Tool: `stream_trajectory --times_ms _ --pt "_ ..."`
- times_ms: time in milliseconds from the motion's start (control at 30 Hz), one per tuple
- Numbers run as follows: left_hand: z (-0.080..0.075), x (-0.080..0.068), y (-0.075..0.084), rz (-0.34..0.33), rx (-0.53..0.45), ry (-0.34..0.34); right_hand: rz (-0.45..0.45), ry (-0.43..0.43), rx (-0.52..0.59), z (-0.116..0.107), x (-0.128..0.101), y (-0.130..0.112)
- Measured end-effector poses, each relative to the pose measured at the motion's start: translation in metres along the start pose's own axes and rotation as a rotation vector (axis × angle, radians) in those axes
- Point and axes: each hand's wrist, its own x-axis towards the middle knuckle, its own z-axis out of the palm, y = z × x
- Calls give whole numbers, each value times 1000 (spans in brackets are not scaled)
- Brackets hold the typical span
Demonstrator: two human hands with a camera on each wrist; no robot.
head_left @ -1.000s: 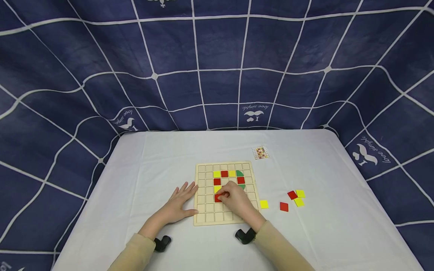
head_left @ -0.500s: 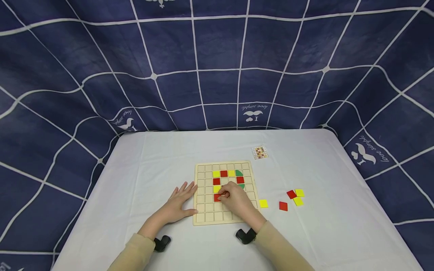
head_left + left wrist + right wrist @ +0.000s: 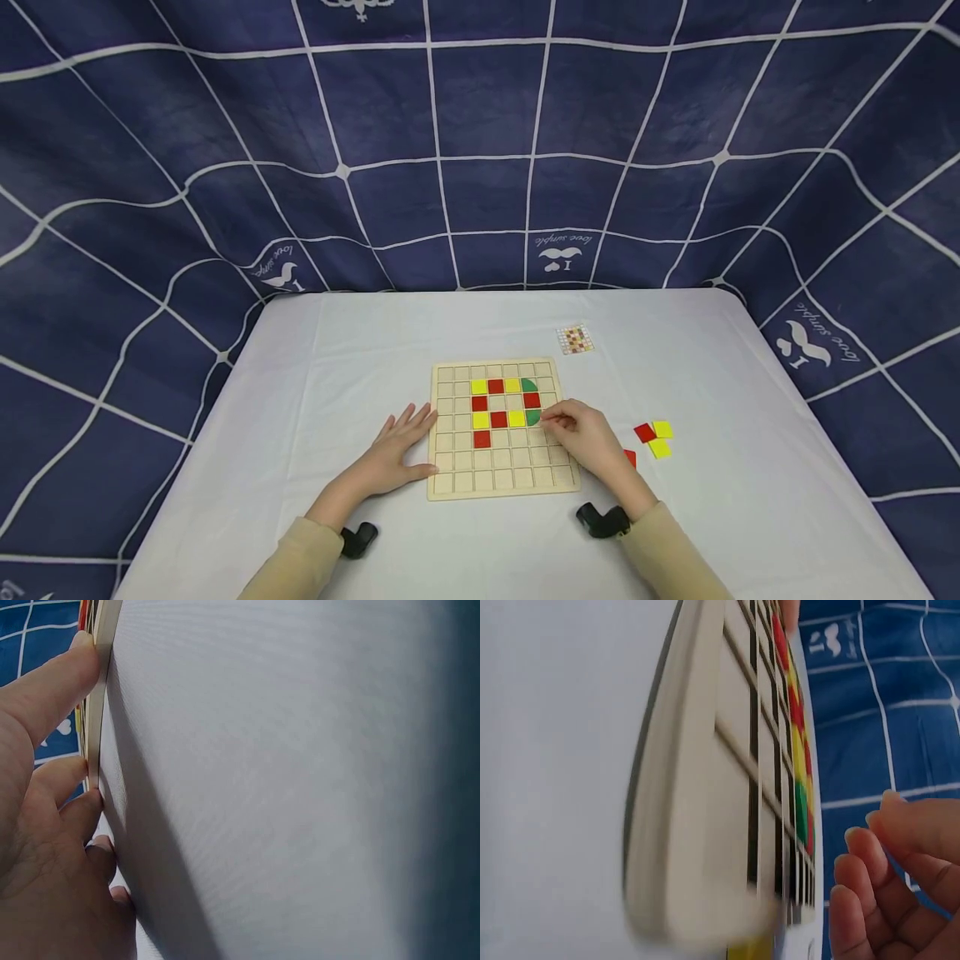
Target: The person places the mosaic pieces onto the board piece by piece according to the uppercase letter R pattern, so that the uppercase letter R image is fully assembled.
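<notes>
A person sits at a counter point(image 3: 337, 358) covered in smooth white cloth, working on a flat, pale wooden grid board point(image 3: 501, 429) scored into small square cells. Thin, glossy square tiles in red and yellow fill part of the grid, with a green half-round shape at its right; one red tile point(image 3: 482, 438) sits alone, a row below the rest.

The left hand point(image 3: 397, 450) lies flat on the counter with fingers spread and straight, fingertips touching the board's left edge, apparently steadying it. The right hand point(image 3: 588, 433) is over the board's right edge beside the green piece point(image 3: 531, 415), fingers loosely curled; whether its grip holds anything cannot be told, since no tile shows between the fingers.

The step looks like the pause between placements. A next move would probably call for reaching right to the loose tiles point(image 3: 654, 439), a small cluster of red and yellow squares near the board, pinching one by its thin edges and laying it square into an open cell.

A small printed pattern card point(image 3: 576, 338) lies beyond the board. A navy backdrop point(image 3: 480, 142) with white lines hangs behind.
</notes>
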Motion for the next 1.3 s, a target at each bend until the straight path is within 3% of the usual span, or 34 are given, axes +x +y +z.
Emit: stream_trajectory --times_ms 267,600,967,1300 --pt "0 -1 -1 13 -3 3 68 -35 -36 -27 -13 27" --pt "0 -2 0 29 -2 29 64 -56 -73 -36 -29 50" --pt "0 -1 0 17 0 14 12 -65 -120 -34 -28 51" --pt "-1 -1 0 13 0 4 68 -72 -157 -31 -25 46"
